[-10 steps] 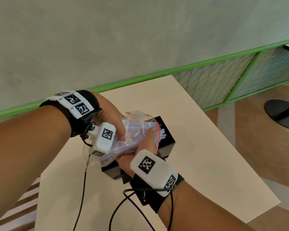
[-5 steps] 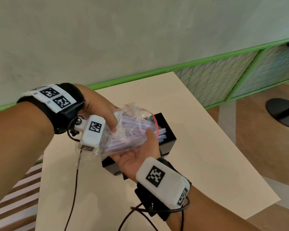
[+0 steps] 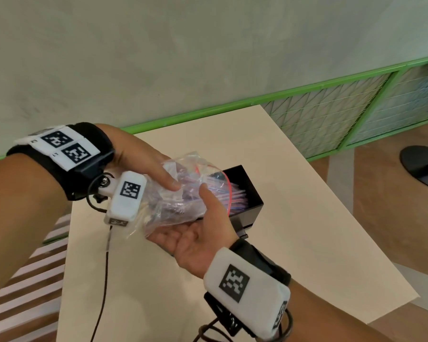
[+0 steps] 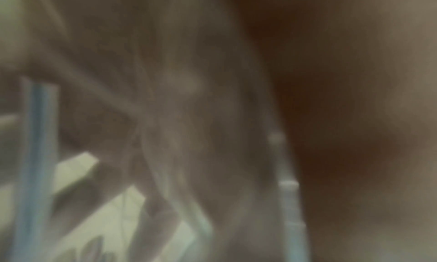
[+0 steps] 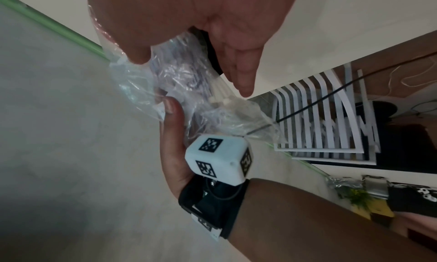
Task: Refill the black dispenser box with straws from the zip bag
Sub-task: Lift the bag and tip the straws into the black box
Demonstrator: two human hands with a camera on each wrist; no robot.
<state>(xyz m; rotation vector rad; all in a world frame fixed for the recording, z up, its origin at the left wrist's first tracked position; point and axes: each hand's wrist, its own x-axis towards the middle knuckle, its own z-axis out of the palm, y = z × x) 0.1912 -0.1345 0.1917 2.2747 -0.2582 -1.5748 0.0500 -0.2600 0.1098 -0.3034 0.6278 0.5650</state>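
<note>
The clear zip bag (image 3: 181, 201) with its red zip edge hangs tilted, mouth down over the black dispenser box (image 3: 247, 206) on the table. Striped straws (image 3: 232, 196) reach from the mouth into the box. My left hand (image 3: 158, 174) grips the bag's closed end from above, thumb on the plastic. My right hand (image 3: 195, 238) lies palm up under the bag, its thumb against the side. In the right wrist view the left hand (image 5: 172, 135) pinches the bag (image 5: 141, 82) and the right hand's fingers (image 5: 243, 82) stay straight. The left wrist view is a blur of plastic and a pale blue straw (image 4: 35, 153).
The beige table (image 3: 307, 243) ends close on the right and front. A green railing (image 3: 331, 80) runs along the grey wall behind. A white slatted chair (image 3: 22, 280) stands at lower left, a black table base (image 3: 423, 169) on the floor at right. Sensor cables (image 3: 104, 280) hang from my wrists.
My right hand slid back from the bag's mouth to lie palm up beneath it. My left hand raised the closed end, and the straws slid further into the box.
</note>
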